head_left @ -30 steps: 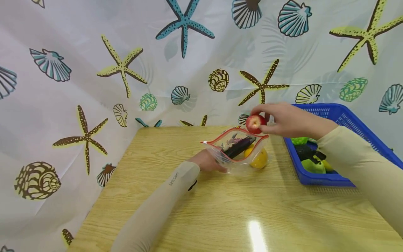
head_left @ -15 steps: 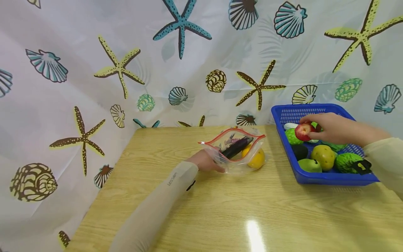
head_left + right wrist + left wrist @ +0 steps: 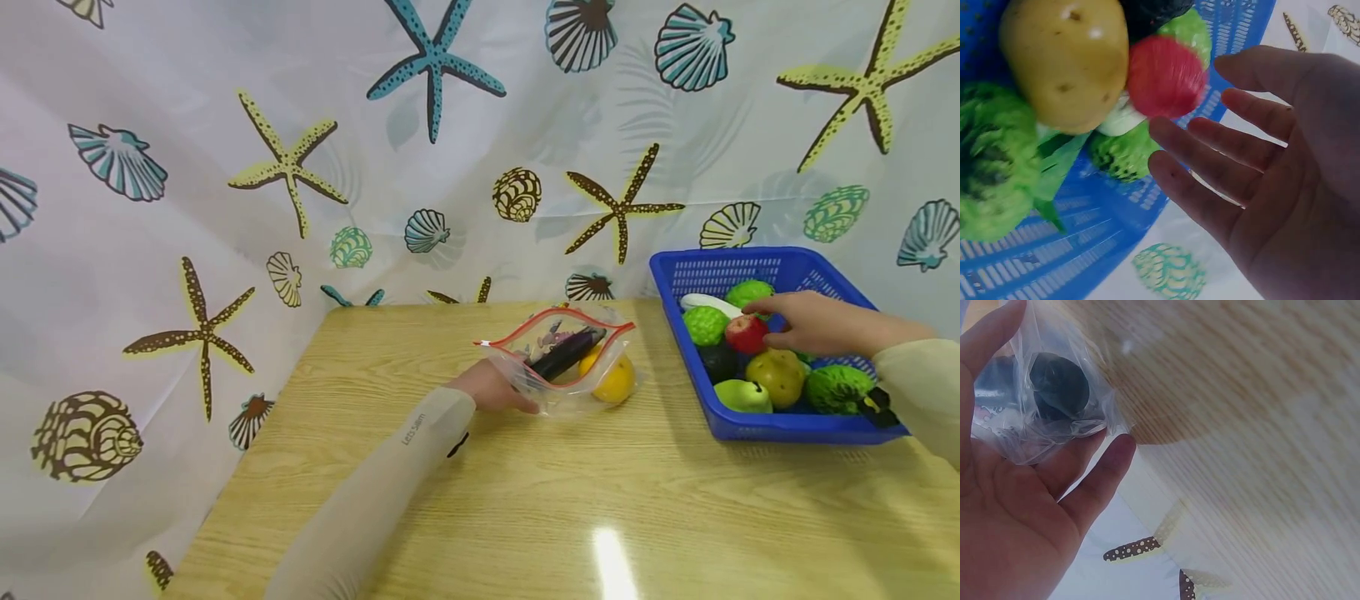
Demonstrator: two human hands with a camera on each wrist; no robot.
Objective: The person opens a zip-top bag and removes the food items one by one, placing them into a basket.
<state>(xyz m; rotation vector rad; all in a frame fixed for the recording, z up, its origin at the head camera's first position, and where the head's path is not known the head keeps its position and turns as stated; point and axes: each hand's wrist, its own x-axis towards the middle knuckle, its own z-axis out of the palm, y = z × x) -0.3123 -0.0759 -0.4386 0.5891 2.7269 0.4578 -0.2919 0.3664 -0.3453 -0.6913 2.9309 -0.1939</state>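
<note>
A clear zip-top bag (image 3: 551,398) with a red-edged mouth lies gaping on the table. Inside it are a dark eggplant (image 3: 566,353) and an orange (image 3: 615,380). My left hand (image 3: 497,385) holds the bag at its left side. In the left wrist view the thumb and fingers (image 3: 1099,472) of that hand lie around the plastic, by the eggplant's rounded end. Over the blue basket (image 3: 701,392), my right hand (image 3: 813,323) has its fingers spread beside a red apple (image 3: 747,335). The right wrist view shows a gap between the apple (image 3: 1167,76) and the palm.
Around the apple, the basket holds a potato-like yellow-brown item (image 3: 777,378), a green pear (image 3: 742,397), a bumpy green vegetable (image 3: 836,388), a white elongated item (image 3: 708,303) and other green produce. A patterned curtain (image 3: 465,175) hangs behind the wooden table (image 3: 480,500).
My right hand has carried the apple from above the bag rightward to the basket, lowered it among the produce and let it go. My left hand stays at the bag.
</note>
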